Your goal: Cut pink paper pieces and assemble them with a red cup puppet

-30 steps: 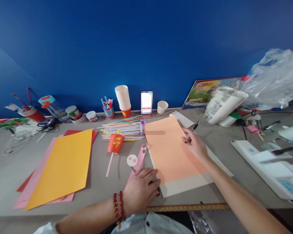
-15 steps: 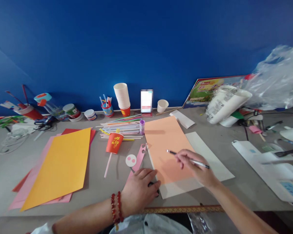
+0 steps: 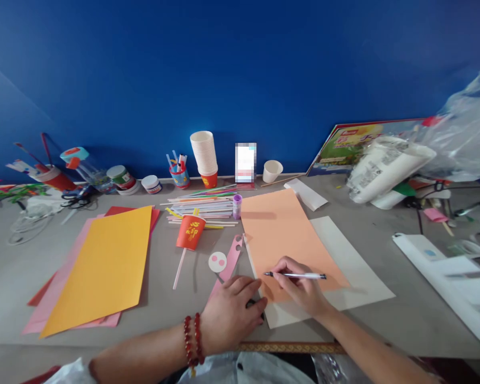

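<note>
My right hand pinches a white pen, its tip resting on the near left part of a peach paper sheet. That sheet lies on a larger white sheet. My left hand, with red bead bracelets on the wrist, lies curled on the table just left of the paper's near corner, over a small dark object I cannot make out. A pink paper strip and a white disc with pink dots lie just beyond it.
A red paper cup on a straw, a pile of straws, a purple glue stick and stacked cups sit ahead. Yellow and pink sheets lie left. Paint jars, scissors, a plastic bag and a white machine line the sides.
My right hand picked up the pen at the paper's far right edge and brought it toward me, onto the near left of the peach sheet. My left hand stayed put.
</note>
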A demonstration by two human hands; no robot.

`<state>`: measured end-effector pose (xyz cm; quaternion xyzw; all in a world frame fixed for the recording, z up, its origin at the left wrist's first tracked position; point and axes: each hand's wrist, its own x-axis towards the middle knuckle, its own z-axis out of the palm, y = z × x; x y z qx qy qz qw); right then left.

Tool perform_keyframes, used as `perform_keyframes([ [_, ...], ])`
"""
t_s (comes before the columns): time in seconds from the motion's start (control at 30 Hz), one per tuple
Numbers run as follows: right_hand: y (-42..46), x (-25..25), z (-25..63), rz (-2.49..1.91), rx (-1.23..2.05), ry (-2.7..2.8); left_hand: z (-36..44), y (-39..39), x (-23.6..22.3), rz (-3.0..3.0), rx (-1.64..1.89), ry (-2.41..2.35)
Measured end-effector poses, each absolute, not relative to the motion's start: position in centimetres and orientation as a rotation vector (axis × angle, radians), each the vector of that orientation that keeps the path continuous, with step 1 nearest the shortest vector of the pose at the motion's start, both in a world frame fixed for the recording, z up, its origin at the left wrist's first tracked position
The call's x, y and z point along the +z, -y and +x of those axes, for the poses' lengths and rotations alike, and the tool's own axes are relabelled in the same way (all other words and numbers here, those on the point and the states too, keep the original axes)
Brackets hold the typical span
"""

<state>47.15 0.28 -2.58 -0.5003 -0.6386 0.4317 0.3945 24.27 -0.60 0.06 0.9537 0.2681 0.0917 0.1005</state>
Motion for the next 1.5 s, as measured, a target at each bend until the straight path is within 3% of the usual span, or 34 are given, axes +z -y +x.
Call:
perform_keyframes([
  [0.17,0.0,-2.1,47.4,-1.231,1.187,1.601,24.2,0.7,0.0,2.815,0.259,-0.8],
  [0.4,0.1,-2.7,47.6,-1.322,0.92,1.676,24.2,0.6,-0.2,2.808,0.281,-0.806],
  [0.77,-0.2,-2.5,47.5,-1.283,1.036,1.72,24.2,0.7,-0.5,2.821,0.333,-0.797],
  [0.97,0.2,-2.0,47.4,-1.305,0.907,1.797,24.3,0.5,-0.2,2.825,0.359,-0.8],
  [1.2,1.2,-1.6,47.3,-1.308,1.065,1.739,24.5,0.6,0.0,2.84,0.38,-0.827],
  [1.5,1.4,-2.2,47.5,-1.316,0.792,1.839,24.5,0.6,-0.2,2.828,0.381,-0.834],
])
